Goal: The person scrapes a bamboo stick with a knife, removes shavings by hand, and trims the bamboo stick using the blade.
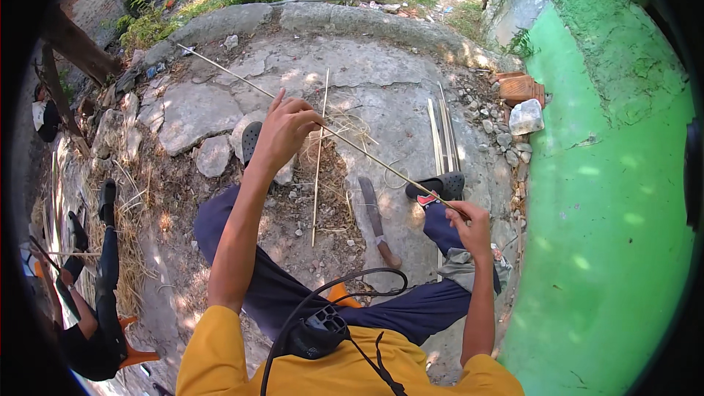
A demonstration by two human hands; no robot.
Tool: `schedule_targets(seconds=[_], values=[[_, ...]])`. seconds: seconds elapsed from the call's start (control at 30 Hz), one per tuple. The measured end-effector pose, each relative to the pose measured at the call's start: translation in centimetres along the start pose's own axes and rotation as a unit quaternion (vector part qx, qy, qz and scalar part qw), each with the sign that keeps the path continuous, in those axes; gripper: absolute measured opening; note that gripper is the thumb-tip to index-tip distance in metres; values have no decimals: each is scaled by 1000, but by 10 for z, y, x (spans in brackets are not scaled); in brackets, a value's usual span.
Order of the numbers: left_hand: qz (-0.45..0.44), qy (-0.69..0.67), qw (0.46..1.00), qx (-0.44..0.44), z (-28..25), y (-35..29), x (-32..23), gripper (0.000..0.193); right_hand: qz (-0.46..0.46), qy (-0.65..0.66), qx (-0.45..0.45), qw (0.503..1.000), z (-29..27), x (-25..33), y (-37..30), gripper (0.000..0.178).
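Note:
A long, thin bamboo strip point(374, 158) slants across in front of me, from the far left down to the near right. My left hand point(290, 130) grips it around its middle, with one finger raised. At the strip's near end, my right hand point(469, 229) pinches it between thumb and fingers. Below the strip, a machete point(370, 209) with a wooden handle lies on the ground between my feet. Another thin strip point(320, 169) rests on the dirt just past my left forearm. Several longer strips point(444, 132) lie side by side beyond my right shoe.
Pale shavings point(348, 128) are scattered ahead over cracked concrete point(198, 114). A green wall point(609, 235) closes off the right side, with rubble and a white stone block point(526, 117) at its foot. On the left, another person point(99, 323) sits on an orange stool point(138, 354).

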State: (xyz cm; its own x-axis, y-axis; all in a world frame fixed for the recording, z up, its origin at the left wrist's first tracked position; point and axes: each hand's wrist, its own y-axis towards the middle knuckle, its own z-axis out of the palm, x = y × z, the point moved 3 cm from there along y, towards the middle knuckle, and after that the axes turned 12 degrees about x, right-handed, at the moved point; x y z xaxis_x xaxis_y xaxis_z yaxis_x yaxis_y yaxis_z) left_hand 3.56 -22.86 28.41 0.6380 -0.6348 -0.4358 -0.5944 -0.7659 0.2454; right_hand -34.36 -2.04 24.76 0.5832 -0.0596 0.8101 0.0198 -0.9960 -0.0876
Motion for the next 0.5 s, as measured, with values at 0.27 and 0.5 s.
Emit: schedule_targets(seconds=[0.27,0.5], values=[[58,-39,993,-92,-4,6,-15,22,33,-43,-112,992,11,44,-52,18],[31,-60,996,-58,2,3,-16,22,26,-79,-160,984,14,43,-60,18]])
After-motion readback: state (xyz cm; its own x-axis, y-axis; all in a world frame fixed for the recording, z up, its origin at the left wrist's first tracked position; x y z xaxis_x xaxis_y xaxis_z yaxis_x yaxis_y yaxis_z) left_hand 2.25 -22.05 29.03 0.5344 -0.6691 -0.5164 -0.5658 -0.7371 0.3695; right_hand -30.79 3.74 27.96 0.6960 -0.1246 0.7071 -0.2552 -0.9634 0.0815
